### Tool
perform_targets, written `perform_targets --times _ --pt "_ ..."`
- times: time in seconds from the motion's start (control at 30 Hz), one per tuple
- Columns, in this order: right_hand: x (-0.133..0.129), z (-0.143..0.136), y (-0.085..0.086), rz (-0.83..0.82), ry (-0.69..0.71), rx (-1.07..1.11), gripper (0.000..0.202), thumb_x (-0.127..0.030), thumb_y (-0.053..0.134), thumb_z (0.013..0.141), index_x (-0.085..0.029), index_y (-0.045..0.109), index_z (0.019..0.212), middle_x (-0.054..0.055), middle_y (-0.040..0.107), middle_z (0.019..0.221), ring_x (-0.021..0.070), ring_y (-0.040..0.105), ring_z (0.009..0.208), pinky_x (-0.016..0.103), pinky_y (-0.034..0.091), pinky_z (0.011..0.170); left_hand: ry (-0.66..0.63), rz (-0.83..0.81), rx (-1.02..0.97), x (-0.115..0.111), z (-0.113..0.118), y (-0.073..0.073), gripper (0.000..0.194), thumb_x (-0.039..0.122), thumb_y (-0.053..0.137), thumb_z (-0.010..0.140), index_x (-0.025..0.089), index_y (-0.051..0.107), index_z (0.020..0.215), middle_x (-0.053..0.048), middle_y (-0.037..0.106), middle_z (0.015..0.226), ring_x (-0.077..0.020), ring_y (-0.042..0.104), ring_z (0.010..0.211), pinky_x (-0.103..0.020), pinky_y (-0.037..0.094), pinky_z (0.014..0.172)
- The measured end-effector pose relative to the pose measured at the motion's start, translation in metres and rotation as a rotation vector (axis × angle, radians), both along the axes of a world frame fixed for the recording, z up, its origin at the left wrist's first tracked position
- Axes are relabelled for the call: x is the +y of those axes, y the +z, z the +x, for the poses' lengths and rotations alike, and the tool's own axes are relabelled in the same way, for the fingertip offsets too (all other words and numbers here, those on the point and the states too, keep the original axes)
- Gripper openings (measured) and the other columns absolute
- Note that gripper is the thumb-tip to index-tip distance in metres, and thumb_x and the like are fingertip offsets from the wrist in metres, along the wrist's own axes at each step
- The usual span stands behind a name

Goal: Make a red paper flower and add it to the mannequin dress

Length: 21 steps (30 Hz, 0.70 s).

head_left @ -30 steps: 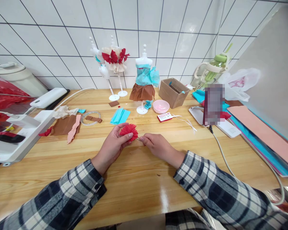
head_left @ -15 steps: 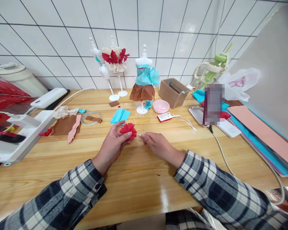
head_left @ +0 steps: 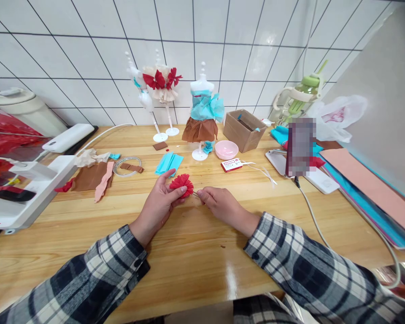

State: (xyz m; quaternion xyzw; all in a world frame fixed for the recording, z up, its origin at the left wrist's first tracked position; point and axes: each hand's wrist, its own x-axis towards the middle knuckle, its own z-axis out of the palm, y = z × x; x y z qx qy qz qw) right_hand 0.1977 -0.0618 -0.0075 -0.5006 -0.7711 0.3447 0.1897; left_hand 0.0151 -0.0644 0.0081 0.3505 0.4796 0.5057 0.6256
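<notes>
Between the thumb and fingers of my left hand [head_left: 160,198] is a round red paper flower [head_left: 181,185] with ruffled petals. My right hand [head_left: 221,202] is closed around thin metal tweezers [head_left: 196,194], most of them hidden in the fist. Their tips meet the right edge of the flower. Just beyond the left hand lie folded turquoise paper strips [head_left: 169,163]. Farther back stands a small white dress form [head_left: 202,85] in a turquoise paper top and a brown paper skirt.
Two more dress forms [head_left: 147,101] stand back left. A pink bowl [head_left: 227,150], a cardboard box [head_left: 245,130] and a red-and-white tag [head_left: 231,165] sit beyond the right hand. A phone [head_left: 301,146] is propped at right. Paper scraps [head_left: 91,176], a tape roll [head_left: 116,167] and a power strip [head_left: 37,191] lie left.
The flower has shifted slightly to the right in my left hand. The tweezer tips, apart from or barely at its edge before, now touch it.
</notes>
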Motion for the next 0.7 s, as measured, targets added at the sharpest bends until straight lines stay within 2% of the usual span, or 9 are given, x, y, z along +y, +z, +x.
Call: perform_targets --times 0.47,0.63,0.7 --pt "0.0000 -0.0013 0.0013 0.017 0.002 -0.017 0.047 -0.051 0.028 0.095 -0.019 0.056 0.074 -0.001 0.056 0.064 0.0105 0.048 0.058 0.021 0.031 0.057 -0.017 0.000 -0.002 -0.0003 0.0015 0.0005 0.078 0.011 0.077 0.064 0.021 0.039 0.131 -0.003 0.071 0.087 -0.0119 0.068 0.065 -0.018 0.054 0.056" --pt "0.0001 -0.0016 0.0005 0.016 -0.001 -0.022 0.046 -0.049 0.029 0.096 -0.019 0.056 0.073 -0.001 0.054 0.063 0.0105 0.049 0.059 0.021 0.031 0.057 -0.029 -0.008 -0.030 -0.0007 0.0007 0.0012 0.071 0.011 0.077 0.065 0.023 0.044 0.127 -0.004 0.070 0.098 -0.0117 0.068 0.071 -0.018 0.055 0.057" --pt "-0.0001 -0.0012 0.0000 0.018 -0.002 -0.020 0.046 -0.049 0.029 0.096 -0.019 0.055 0.073 -0.002 0.054 0.062 0.0105 0.048 0.059 0.021 0.031 0.057 -0.029 -0.015 -0.032 -0.0010 0.0006 0.0016 0.070 0.012 0.076 0.065 0.023 0.045 0.126 -0.004 0.071 0.097 -0.0115 0.068 0.070 -0.017 0.055 0.057"
